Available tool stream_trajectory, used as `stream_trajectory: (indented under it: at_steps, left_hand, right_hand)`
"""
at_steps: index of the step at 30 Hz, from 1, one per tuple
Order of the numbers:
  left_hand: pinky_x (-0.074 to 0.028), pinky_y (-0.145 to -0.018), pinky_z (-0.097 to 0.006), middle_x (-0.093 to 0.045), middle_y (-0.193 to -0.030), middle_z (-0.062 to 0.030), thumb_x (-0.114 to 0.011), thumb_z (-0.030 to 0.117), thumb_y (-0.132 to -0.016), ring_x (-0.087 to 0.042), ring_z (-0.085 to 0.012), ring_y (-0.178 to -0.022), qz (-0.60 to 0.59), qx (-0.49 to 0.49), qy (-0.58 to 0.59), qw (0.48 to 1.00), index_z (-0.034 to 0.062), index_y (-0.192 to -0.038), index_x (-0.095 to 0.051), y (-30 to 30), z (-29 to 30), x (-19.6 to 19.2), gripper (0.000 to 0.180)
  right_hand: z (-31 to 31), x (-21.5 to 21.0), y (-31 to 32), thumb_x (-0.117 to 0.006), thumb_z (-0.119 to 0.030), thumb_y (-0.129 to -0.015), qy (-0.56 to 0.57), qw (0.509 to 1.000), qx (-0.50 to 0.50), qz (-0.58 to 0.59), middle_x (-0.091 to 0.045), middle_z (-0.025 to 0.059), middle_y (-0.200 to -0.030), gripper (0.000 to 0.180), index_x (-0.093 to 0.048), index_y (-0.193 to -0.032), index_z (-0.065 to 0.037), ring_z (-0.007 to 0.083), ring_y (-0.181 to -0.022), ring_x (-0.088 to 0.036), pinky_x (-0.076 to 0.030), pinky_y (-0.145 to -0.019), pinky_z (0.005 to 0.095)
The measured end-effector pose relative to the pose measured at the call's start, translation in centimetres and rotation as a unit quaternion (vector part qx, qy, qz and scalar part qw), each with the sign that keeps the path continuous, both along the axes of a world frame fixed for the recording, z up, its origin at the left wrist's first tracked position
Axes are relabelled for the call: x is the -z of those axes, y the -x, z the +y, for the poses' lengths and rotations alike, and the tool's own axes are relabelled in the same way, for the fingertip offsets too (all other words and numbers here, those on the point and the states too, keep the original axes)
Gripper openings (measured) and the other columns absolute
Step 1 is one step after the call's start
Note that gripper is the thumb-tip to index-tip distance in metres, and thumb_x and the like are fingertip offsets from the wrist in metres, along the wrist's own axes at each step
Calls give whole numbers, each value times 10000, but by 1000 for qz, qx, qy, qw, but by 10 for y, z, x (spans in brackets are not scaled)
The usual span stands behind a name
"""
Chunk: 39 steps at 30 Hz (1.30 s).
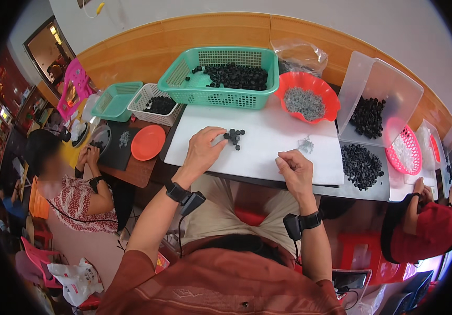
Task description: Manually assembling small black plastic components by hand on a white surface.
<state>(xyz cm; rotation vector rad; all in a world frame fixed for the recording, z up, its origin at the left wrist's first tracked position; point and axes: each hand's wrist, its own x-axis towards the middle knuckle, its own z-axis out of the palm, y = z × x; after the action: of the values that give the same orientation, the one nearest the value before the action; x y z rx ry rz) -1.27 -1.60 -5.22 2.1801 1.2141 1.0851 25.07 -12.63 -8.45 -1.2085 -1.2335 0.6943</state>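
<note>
My left hand (205,149) rests over the white board (257,121), thumb and forefinger slightly apart. Its fingertips are at the edge of a small cluster of black round knob-like pieces (235,137); whether they touch the nearest one cannot be made out. Farther right, my right hand (296,170) is closed, with curled fingers and the thumb against them. Anything within that grip is hidden. Just beyond it lies a small heap of thin grey metal-looking parts (306,144), which look like screws or pins.
Behind the board stand a green basket (221,98) of black pieces and a red scalloped bowl (284,86) of grey parts. Black pieces (362,167) are heaped at right, below a tilted clear bin (399,79). A red plate (148,142) lies left. Co-workers sit on both sides.
</note>
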Motion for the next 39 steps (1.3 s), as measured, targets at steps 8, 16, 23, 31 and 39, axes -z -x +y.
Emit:
stream_trajectory:
  at_steps: [8,16,23,31,39]
  left_hand:
    - [-525,-935,-409,-728,-1168,-148,-726,104,-855,-667,-333,-1084,72,12,-31,997,32,-1157,-729,-1,7,5,311]
    - [-515,-948,-412,-736,-1133,-160,-728,116,-857,-664,-335,-1076,71,9,33,997,36,-1157,-733,-5,1,-2,311]
    - [-508,-958,-419,-721,-1171,-124,-737,104,-844,-630,-325,-1134,68,19,-10,997,45,-1113,-743,-8,-8,2,276]
    - [-509,-926,-419,-685,-1099,-86,-791,127,-810,-586,-307,-1091,119,40,-160,979,66,-1058,-758,-17,-25,3,257]
    - [-521,-890,-420,-739,-998,-101,-767,158,-841,-628,-319,-1010,112,18,-149,982,52,-1008,-766,-31,-27,8,198]
  right_hand:
    - [0,3,-3,-726,-61,-953,2,999,0,-42,-650,26,-890,142,-700,-1027,57,78,-701,-606,-513,-640,222]
    - [-1,-3,1,-738,-50,-922,4,1000,6,-16,-614,17,-846,110,-717,-990,33,70,-695,-520,-437,-627,238]
    - [-2,-5,2,-731,-51,-924,2,1000,5,-1,-617,18,-849,111,-716,-987,40,67,-694,-521,-440,-629,237]
    - [-1,-2,1,-726,-42,-920,-6,1000,7,0,-637,29,-850,101,-724,-981,38,71,-688,-530,-444,-625,245]
    - [-1,-4,1,-730,-38,-908,-31,999,16,-16,-631,41,-818,92,-733,-973,26,94,-677,-533,-438,-619,253]
